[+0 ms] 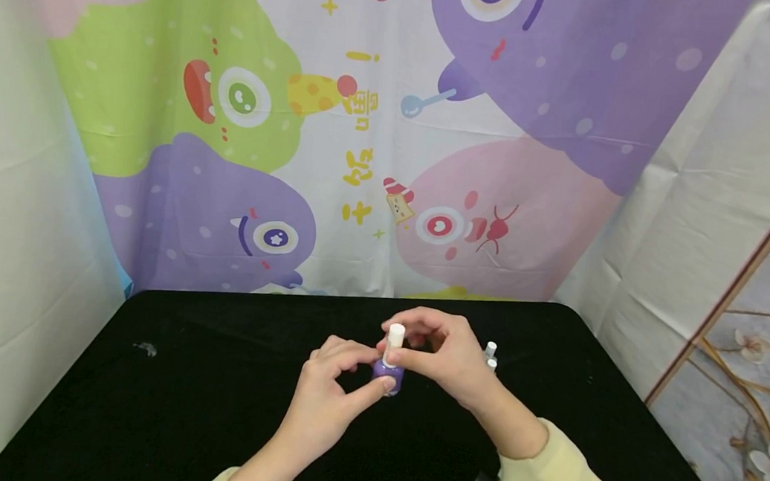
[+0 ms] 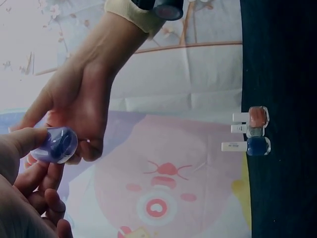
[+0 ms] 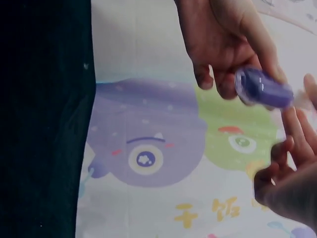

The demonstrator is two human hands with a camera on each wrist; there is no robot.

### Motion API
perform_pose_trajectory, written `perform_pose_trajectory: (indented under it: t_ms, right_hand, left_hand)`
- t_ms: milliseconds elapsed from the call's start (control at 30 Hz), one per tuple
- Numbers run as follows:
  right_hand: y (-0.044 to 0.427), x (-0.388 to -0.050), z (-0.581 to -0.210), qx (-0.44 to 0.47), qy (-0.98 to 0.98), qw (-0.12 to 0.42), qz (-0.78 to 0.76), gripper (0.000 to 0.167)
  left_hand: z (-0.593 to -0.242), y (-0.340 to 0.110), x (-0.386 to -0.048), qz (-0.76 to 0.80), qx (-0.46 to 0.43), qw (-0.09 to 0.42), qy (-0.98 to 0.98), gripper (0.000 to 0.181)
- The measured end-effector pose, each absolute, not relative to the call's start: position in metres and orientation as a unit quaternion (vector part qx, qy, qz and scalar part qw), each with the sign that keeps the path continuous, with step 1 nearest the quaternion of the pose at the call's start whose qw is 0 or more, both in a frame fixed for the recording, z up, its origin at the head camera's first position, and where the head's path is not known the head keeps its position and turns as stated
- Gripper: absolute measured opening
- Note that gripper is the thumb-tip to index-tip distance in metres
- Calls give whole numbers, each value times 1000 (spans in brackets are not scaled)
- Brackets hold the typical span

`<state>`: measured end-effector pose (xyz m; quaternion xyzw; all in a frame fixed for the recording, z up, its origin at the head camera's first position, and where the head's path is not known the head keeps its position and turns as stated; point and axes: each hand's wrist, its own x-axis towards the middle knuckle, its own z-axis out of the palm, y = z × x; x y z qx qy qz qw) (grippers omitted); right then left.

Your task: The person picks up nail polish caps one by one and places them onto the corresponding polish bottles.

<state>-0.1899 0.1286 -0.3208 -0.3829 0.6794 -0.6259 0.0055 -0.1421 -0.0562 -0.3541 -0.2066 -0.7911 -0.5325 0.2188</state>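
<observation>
A bottle of purple nail polish (image 1: 385, 373) with a white cap (image 1: 395, 334) is held upright above the black table. My left hand (image 1: 326, 393) pinches its glass body between thumb and fingers. The thumb and fingers of my right hand (image 1: 449, 355) grip the white cap. In the left wrist view the rounded base of the polish bottle (image 2: 63, 145) shows between the left thumb and fingers. From the right wrist view the bottle (image 3: 265, 89) appears tilted and its cap is mostly hidden. Whether the cap is loosened I cannot tell.
Behind my right hand, several white-capped bottles stand on the black table (image 1: 212, 407). The left wrist view shows an orange one (image 2: 258, 117), a greyish one (image 2: 255, 131) and a blue one (image 2: 258, 146) close together. A cartoon-printed curtain (image 1: 357, 253) hangs beyond the far edge.
</observation>
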Motion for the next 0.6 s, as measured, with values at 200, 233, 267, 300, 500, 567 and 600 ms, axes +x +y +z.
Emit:
perform_pose_trajectory:
  t_ms: [200,233,267,300,500,567,600]
  right_hand:
    - [138,-200,-322,-438,629,100,-634,38]
    - [139,-202,-322,-446,622,111,-634,38]
    - [139,-203,-322,-457,615,120,-632,37]
    - [140,-204,-322,-468,609,127,-628,36]
    - [140,-205,-322,-509,599,146,-601,29]
    - [140,-205,-322,-507,606,133,-599,25]
    - [139,-205,-323,-504,608,125,-600,24]
  left_hand:
    - [-354,-58,-142,-537,-219,192,-792,20]
    - [-354,-58,-142,-539,-219,184,-793,20]
    - [-354,-58,-142,-540,-221,179,-792,19]
    - [-354,-58,-142,-541,-224,174,-792,19]
    - [-355,-59,-142,-547,-226,166,-789,22]
    - [-355,-59,-142,-545,-222,169,-791,23]
    - [-355,-59,-142,-543,-219,172,-792,23]
